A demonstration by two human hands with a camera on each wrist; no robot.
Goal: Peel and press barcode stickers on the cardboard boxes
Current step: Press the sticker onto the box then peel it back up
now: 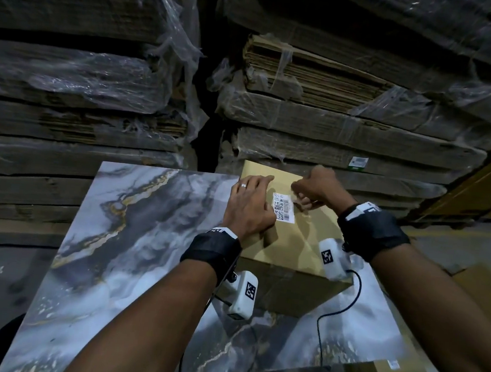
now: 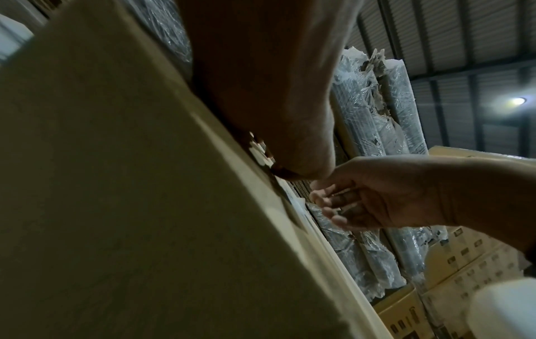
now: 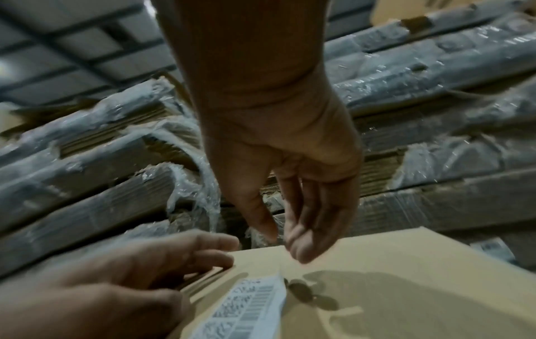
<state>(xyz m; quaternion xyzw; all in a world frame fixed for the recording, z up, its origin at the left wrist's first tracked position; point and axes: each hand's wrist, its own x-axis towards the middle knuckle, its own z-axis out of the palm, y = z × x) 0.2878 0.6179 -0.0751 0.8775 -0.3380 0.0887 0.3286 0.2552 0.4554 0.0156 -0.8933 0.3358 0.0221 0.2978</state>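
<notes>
A barcode sticker [image 1: 283, 207] is seen on top of a cardboard box [image 1: 298, 245], between two hands.

The box is set on the far right part of a marble-patterned table [image 1: 131, 235], in front of stacks of plastic-wrapped flattened cardboard [image 1: 335, 116]. The white sticker is laid on the far left area of the box's top face. The left hand [image 1: 250, 205] is rested flat on the box just left of the sticker, its fingers straight and slightly spread, with the thumb touching the sticker's left edge. The right hand [image 1: 317, 189] is held just beyond the sticker's far right corner, above the box, its fingers loosely curled downward and nothing gripped in them; whether its fingertips touch the sticker cannot be told.
</notes>
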